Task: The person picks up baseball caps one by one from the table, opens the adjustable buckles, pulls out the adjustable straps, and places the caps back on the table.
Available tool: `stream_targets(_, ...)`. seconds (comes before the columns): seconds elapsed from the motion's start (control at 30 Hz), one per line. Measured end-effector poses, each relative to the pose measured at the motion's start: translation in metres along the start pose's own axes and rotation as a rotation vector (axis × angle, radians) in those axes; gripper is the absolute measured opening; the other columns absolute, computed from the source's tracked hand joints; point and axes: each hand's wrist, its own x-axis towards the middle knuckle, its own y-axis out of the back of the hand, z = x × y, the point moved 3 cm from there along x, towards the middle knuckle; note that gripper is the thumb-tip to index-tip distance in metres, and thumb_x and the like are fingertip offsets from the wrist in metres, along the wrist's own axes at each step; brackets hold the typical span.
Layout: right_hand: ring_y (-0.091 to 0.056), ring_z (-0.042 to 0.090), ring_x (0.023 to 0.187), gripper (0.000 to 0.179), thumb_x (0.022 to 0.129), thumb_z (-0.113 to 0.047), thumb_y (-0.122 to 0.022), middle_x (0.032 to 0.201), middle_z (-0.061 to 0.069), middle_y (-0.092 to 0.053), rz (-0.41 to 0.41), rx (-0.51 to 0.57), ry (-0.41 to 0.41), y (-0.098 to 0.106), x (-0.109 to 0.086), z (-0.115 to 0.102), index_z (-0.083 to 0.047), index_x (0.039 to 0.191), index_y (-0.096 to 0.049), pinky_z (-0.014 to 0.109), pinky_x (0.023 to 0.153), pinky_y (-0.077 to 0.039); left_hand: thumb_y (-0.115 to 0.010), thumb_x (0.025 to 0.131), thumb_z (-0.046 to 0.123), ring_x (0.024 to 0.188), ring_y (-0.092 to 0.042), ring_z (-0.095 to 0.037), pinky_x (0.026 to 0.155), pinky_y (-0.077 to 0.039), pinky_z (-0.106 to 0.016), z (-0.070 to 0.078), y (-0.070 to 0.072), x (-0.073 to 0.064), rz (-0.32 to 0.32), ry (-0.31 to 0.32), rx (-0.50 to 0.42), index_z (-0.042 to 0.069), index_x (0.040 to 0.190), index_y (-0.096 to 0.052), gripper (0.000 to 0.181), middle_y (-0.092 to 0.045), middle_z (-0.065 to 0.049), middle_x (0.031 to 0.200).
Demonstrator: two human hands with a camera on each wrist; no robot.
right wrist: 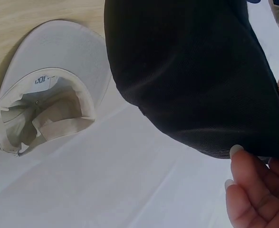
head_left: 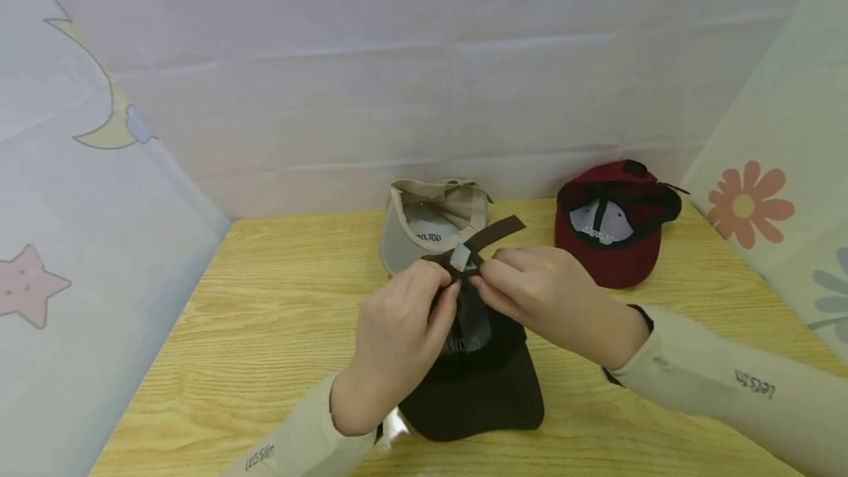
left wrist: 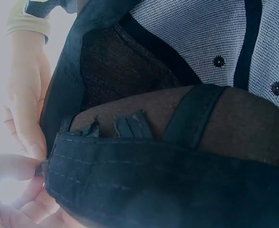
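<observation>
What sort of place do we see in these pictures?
Probably an indoor booth set up around a wood-grain table: there is a pale, creased backdrop behind it, and the side panels carry a cartoon moon and a reddish flower.

Beige cap (head_left: 432, 221), red cap (head_left: 612, 260), yellowish table (head_left: 285, 308), perhaps blue flower (head_left: 833, 305)

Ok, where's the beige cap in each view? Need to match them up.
Head: near the middle, the beige cap sits just beyond the dark cap.
Left wrist: not in it.
Right wrist: left side, brim toward the top.
Shared landmark: the dark cap, lower middle in head, across most of left wrist, upper right in right wrist.
</observation>
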Motion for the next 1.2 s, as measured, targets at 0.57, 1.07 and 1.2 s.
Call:
stream_targets(0.57,-0.032,0.006,0.044,0.039,0.106,-0.022,-0.038,0.057,-0.004,-0.042,0.008,-0.028,0.004,0.001,-0.0016,-0.003,-0.009,0.07,-0.047,0.019,0.041,-0.025,-0.075,0.081,0.002,0.06,-0.065,-0.014,0.052,-0.052,-0.025,0.0016,0.0003,-0.0009,0.027,0.055,-0.058,0.002,0.093,-0.063,0.016,-0.069,-0.006,0.08)
stream_targets(1.07,-0.038,0.012,0.041,0.04,0.105,-0.02,-0.037,0.054,-0.001,-0.042,-0.017,-0.132,0.054,0.0017,-0.0015,-0.0077,-0.008,0.067,-0.045,0.024,0.041,-0.033,-0.069,0.083,0.001,0.044,-0.05,-0.009,0.041,-0.038,-0.017,0.0046,0.0002,-0.0018,0.065,-0.035,-0.007,0.005,0.085,-0.064,0.006,-0.065,-0.003,0.066)
stream_targets(1.2,-0.039,0.011,0.041,0.04,0.105,-0.019,-0.038,0.054,-0.001,-0.042,-0.01,-0.135,0.066,0.0019,-0.0016,-0.0091,-0.009,0.066,-0.044,0.023,0.04,-0.032,-0.052,0.097,0.011,0.043,-0.048,-0.008,0.04,-0.037,-0.017,0.0061,0.0006,-0.0013,0.083,-0.045,-0.016,0.006,0.084,-0.063,0.018,-0.064,-0.003,0.066)
